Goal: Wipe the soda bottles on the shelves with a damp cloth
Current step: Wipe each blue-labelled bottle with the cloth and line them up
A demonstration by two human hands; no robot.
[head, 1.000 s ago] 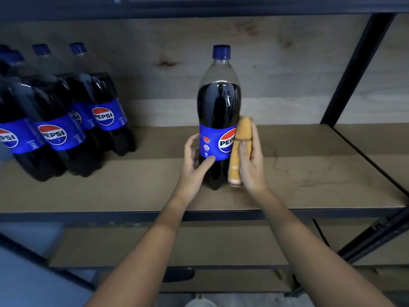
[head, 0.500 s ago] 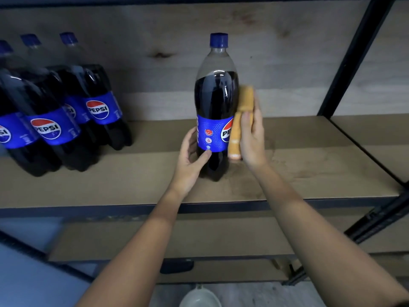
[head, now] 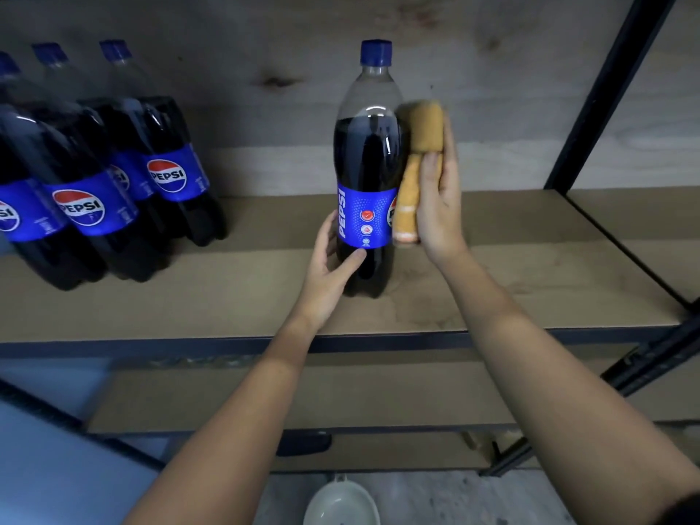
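Head view: one tall clear plastic soda bottle (head: 365,172) stands upright near the middle of the wooden shelf (head: 511,282), blue cap on, dark cola filling it to the shoulder with the neck empty, blue Pepsi label wrapped round its waist. Left hand (head: 330,269) grips the lower body, thumb laid across the front just under the label, the other fingers curled behind out of sight. Right hand (head: 439,206) holds a folded tan-orange cloth (head: 416,164) flat against the bottle's right side, thumb across the front of the cloth, fingers running up behind it; the cloth reaches from the label up to about the liquid line, its top blurred. Cloth looks soft and napped, with paler bands near its lower end. At far left, a tight cluster of matching bottles (head: 94,183) stands on the same shelf, well apart from the held one, all capped and full of dark cola. Shelf boards are matte pale brown wood; the back panel shows grain and a dark knot. Black metal uprights (head: 606,89) and rails frame the shelving. A lower shelf (head: 378,395) sits beneath. Below, on the grey floor, a round pale bowl (head: 341,503), part cut off by the frame edge
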